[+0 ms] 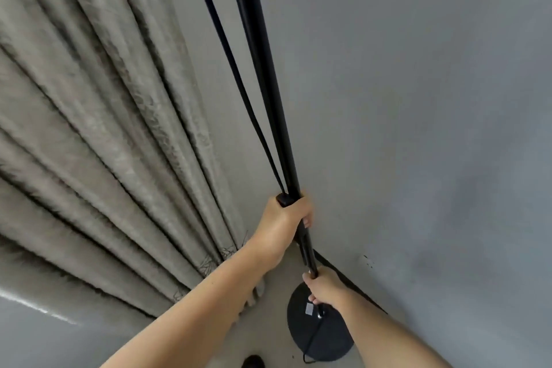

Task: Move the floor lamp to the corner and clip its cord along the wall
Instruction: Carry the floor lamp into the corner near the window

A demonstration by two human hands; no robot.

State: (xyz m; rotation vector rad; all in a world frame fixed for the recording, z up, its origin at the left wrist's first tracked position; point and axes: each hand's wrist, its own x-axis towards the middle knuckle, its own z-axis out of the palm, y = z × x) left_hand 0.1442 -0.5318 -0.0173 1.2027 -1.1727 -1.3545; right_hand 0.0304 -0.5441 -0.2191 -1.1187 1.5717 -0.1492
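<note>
A black floor lamp stands in the room corner, its pole running from the top of the view down to a round black base on the floor. My left hand grips the pole about halfway up, closed around the pole and a small black fitting. A thinner black rod or cord rises beside the pole from that grip. My right hand grips the pole lower down, just above the base. A thin black cord trails across the base to the floor.
A grey-beige pleated curtain hangs on the left down to the floor. A plain grey wall fills the right, meeting the floor at a dark skirting line. A dark shoe tip shows at the bottom edge.
</note>
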